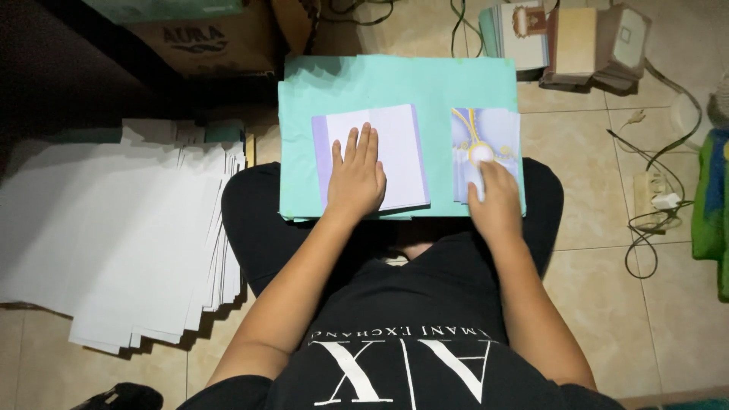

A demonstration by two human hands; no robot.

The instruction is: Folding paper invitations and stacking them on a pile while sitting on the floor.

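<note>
flat and open, left hand (355, 178) presses one pale lilac folded sheet (372, 158) on a turquoise board (395, 83) across the lap; right hand (493, 196) rests fingers down on one ornamented lilac card (486, 137). white sheets (121, 228) fan out beside.

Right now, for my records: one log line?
left hand: flat on folded sheet | right hand: on printed cards | base: teal board

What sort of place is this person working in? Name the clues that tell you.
Probably a room at home used as a makeshift paper-folding spot, not a workshop: the person sits on a tiled floor, with white sheets spread alongside, a cardboard box behind, and a power strip with loose cables.
</note>
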